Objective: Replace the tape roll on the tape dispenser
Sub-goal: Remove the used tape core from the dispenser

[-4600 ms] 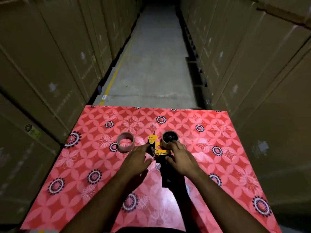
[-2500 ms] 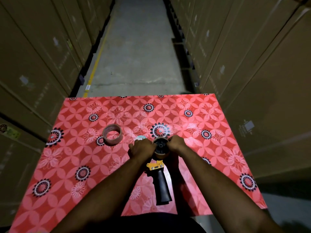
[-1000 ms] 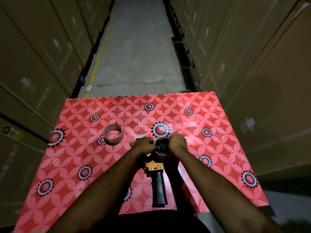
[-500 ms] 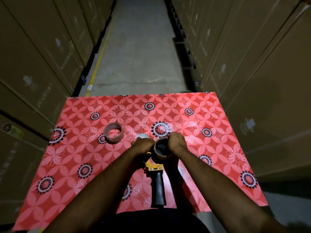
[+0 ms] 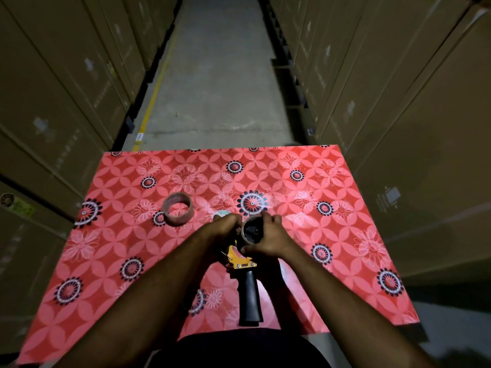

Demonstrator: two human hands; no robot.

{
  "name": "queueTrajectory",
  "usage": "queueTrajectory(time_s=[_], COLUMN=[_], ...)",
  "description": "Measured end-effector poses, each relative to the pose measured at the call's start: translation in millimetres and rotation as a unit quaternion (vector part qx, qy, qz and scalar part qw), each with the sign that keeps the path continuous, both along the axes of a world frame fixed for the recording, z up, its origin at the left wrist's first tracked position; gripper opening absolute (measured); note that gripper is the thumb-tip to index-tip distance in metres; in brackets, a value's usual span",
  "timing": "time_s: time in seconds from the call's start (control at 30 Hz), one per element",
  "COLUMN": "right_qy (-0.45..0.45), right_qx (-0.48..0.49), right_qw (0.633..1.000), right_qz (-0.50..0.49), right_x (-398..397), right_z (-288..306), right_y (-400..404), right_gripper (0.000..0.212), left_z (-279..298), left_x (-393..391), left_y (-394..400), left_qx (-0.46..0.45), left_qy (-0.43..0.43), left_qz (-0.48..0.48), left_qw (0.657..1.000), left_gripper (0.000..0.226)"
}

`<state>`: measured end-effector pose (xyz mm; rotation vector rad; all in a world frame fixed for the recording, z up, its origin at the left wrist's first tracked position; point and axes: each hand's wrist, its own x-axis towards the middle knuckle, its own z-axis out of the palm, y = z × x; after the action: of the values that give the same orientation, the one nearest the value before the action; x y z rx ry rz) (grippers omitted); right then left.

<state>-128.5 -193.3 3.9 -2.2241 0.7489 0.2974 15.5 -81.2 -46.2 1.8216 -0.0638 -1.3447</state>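
Observation:
A tape dispenser (image 5: 245, 288) with a yellow body and a black handle lies on the red flowered table (image 5: 106, 261), handle toward me. At its far end sits a thin, nearly bare tape core (image 5: 245, 231) around the black hub. My right hand (image 5: 268, 240) grips that core from the right. My left hand (image 5: 225, 229) holds the dispenser head from the left. A fuller pinkish tape roll (image 5: 177, 209) stands apart on the table, to the left of my hands.
A small pale round thing (image 5: 220, 213) peeks out just beyond my left hand. Tall stacks of cardboard boxes (image 5: 398, 102) line both sides of a concrete aisle (image 5: 212, 75) beyond the table's far edge.
The core has tilted up and toward the right in my right hand, showing more of the hub. Earlier the dispenser was turned round so its handle points to me.

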Motion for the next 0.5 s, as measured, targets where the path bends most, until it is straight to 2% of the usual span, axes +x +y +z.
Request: queueTrajectory(time_s=[0.07,0.1,0.2,0.3,0.43,0.5], right_qy=[-0.043,-0.071,-0.127,-0.109,-0.069,-0.091], right_qx=[-0.034,-0.041,-0.042,-0.017,-0.013,-0.019], right_qw=[0.997,0.994,0.99,0.994,0.997,0.993], right_qz=[-0.048,-0.066,-0.035,0.006,-0.027,-0.07], right_x=[-4,-4,-3,-3,-1,-3], right_z=[-3,-2,-1,1,-5,-3], right_y=[10,13,1,-14,-7,0], right_gripper=[0.103,0.099,0.092,0.092,0.117,0.115], left_z=[26,32,32,22,11,11], left_x=[-7,-8,-10,-7,8,13], left_y=[-1,-1,1,2,0,2], left_qx=[-0.02,-0.025,-0.029,-0.026,-0.007,0.011], left_qy=[-0.008,-0.01,-0.016,-0.004,0.014,0.026], left_qz=[-0.009,0.013,0.033,0.036,-0.041,-0.073], left_qw=[1.0,1.0,0.999,0.999,0.999,0.997], left_gripper=[0.017,0.013,0.025,0.042,0.084,0.108])
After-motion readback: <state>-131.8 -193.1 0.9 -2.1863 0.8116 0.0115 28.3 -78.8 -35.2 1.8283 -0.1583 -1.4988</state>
